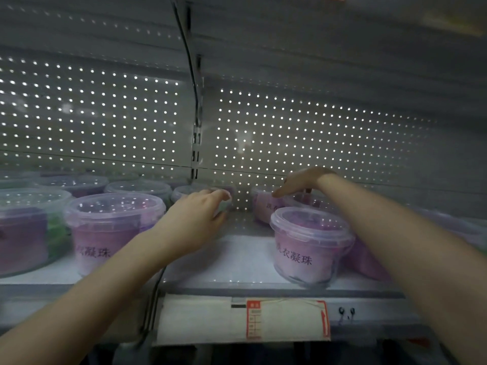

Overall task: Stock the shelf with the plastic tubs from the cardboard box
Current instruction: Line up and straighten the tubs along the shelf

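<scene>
Back panel [290, 127]: grey perforated metal, light showing through the holes. It is split by a slotted upright [196, 133].

Shelf [237, 259]: pale and flat, running the full width at chest level. Its front rail carries a paper tag [287, 320] with a red border. The print is too small to read.

Both bare forearms reach in from below, the left from the lower left and the right from the lower right.

Tubs: clear plastic with clear lids and purple-pink contents.
- A big tub [23, 227] stands at the far left edge.
- A left tub [113, 225] stands just beside it at the front, black characters on its side.
- A right tub [308, 243] stands at the front on the other side, upright, same lettering.
- More tubs make a back row [137, 188] behind the left group.
- A centre tub [181, 192] stands at the back near the upright.
- A rear tub [263, 206] stands behind the right tub.
- A bare gap of shelf lies between the two groups.

Left hand [192, 219]: on the centre tub, fingers curled over its far rim and thumb at the near side. The view is blurred.

Right hand [303, 180]: palm down over the rear tub, fingers straight and close together. I cannot tell whether it touches the lid.
</scene>
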